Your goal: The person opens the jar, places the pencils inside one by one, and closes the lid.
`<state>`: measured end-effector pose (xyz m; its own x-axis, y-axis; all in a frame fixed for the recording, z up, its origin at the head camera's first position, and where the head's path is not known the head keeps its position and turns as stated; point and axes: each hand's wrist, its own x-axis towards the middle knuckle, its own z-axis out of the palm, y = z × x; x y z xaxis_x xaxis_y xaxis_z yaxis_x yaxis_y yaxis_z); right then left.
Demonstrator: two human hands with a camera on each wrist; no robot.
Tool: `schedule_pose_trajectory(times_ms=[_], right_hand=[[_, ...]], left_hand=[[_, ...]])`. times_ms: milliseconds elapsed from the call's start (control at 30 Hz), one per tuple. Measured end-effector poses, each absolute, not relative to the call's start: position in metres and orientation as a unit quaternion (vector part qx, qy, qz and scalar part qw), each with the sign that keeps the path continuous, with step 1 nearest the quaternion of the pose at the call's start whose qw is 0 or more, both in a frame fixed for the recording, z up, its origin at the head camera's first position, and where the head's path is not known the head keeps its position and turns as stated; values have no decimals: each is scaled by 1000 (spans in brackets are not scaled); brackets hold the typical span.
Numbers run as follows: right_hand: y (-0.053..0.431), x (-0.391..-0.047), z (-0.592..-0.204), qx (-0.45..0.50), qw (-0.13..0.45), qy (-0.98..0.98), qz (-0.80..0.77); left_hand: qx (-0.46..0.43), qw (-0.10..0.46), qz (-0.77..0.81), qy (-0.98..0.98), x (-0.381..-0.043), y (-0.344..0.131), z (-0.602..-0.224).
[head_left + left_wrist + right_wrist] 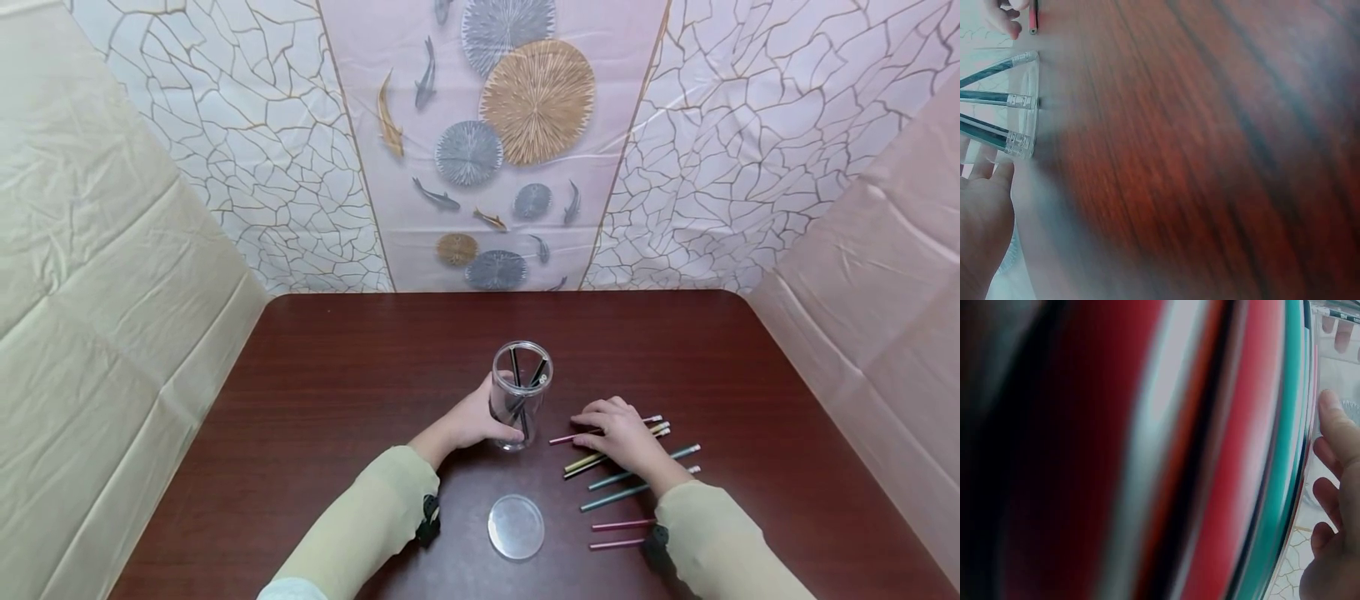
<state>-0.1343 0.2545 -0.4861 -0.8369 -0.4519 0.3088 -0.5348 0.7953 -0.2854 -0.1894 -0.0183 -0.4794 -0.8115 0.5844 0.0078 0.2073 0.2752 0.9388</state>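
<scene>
My left hand (pixel 480 417) grips a clear jar (pixel 529 408) from its left side, with the thumb across the front. Three black pencils (pixel 988 99) lean inside it, their ferrule ends at the jar's bottom. To the right, my right hand (pixel 621 429) is over a dark pink pencil (pixel 561 439), thumb on the near side and fingers on the far side. Thumb and fingers stand apart in the right wrist view. Beneath the palm pass a yellow pencil (pixel 581 462) and a dark pencil just beside it.
Two teal pencils (pixel 611 499) lie nearer, below the right wrist. Two more pink pencils (pixel 621 526) run under the right sleeve. A clear round lid (pixel 516 527) lies flat in front of the jar on the dark red-brown table (pixel 337 375). Patterned cloth walls (pixel 262 150) stand around the table.
</scene>
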Motion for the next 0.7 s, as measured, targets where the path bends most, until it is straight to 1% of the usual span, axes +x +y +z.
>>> schedule_pose_trajectory(times_ms=[200, 300, 400, 567, 700], right_hand=[[257, -133, -488, 258, 94, -947, 167], [258, -133, -490, 257, 93, -947, 168], [258, -133, -492, 268, 108, -941, 178], [257, -136, -495, 307, 152, -922, 183], [256, -138, -496, 329, 177, -909, 188]], left_hand=[[254, 171, 548, 779, -189, -17, -480], [254, 171, 551, 776, -189, -17, -481], [255, 170, 553, 774, -190, -17, -481], [255, 168, 553, 775, -190, -18, -482], [251, 172, 550, 778, -191, -18, -483]])
